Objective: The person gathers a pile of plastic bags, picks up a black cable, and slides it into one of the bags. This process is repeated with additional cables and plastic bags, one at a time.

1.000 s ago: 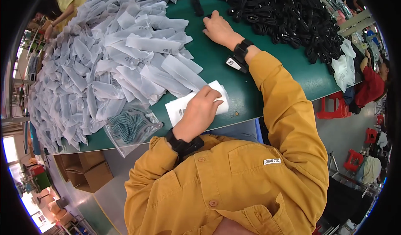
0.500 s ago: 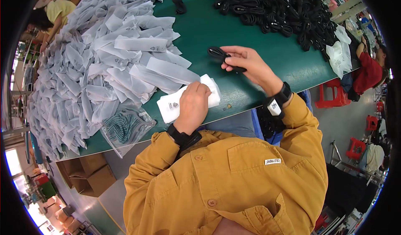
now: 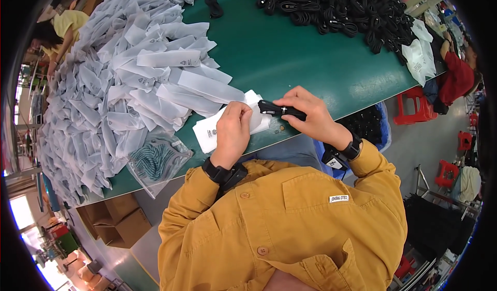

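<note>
My right hand (image 3: 313, 116) grips a coiled black cable (image 3: 270, 108), bundled at its middle, and its free end points left. Just beside that end, my left hand (image 3: 233, 131) pinches the edge of a translucent white bag (image 3: 254, 116), whose mouth faces the cable. Under my left hand lies a stack of flat white bags (image 3: 206, 133) near the table's front edge. Cable and bag are very close; whether they touch I cannot tell.
A large heap of filled bags (image 3: 129, 63) covers the table's left side. Loose black cables (image 3: 331, 6) pile up at the back right, and one cable (image 3: 213, 6) lies apart. A clear bag of green cord (image 3: 155, 160) sits at the front edge. A blue bin (image 3: 384, 130) stands below.
My right hand has brought the cable down and left, close to the stack. My left hand has lifted the edge of a bag from it.
</note>
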`<control>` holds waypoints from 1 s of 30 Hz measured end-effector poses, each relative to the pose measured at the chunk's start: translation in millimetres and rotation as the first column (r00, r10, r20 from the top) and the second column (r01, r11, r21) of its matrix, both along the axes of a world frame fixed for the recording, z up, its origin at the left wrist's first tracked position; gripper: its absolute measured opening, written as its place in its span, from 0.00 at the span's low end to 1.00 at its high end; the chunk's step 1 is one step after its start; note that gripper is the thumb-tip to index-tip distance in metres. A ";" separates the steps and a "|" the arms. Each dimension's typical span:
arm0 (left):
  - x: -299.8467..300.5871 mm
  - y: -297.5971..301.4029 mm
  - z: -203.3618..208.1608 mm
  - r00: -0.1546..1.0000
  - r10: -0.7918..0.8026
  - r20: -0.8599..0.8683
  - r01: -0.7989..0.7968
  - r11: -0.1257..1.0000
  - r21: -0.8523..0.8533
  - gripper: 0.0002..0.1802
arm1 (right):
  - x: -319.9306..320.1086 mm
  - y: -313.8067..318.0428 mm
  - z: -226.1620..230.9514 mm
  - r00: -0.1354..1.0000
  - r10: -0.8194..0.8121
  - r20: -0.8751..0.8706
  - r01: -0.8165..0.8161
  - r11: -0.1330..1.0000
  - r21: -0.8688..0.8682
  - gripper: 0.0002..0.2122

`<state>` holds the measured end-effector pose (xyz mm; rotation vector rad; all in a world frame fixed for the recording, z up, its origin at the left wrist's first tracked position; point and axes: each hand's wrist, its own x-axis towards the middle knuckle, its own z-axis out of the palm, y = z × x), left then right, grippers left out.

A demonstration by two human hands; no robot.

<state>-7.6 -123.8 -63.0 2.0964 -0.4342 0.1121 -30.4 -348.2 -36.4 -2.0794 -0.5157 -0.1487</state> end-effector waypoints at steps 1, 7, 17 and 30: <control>-0.6 0.2 0.3 1.000 0.000 0.001 0.000 1.000 0.000 0.03 | -0.6 0.0 0.1 0.999 0.032 -0.004 -0.032 0.999 -0.018 0.19; -0.2 -0.9 4.9 0.976 -0.110 0.186 0.109 0.994 0.018 0.03 | 7.6 -0.2 2.9 0.910 0.070 -0.409 -0.078 0.997 -0.003 0.18; 19.5 7.9 38.2 0.937 -0.078 0.341 0.079 0.997 0.010 0.06 | 31.4 34.4 18.2 0.962 0.226 -0.152 -0.158 0.917 0.365 0.11; 72.1 96.6 93.5 0.843 0.368 0.393 -0.388 0.921 -0.031 0.10 | 249.7 63.8 -30.7 0.846 -0.166 0.507 0.337 0.903 -0.267 0.16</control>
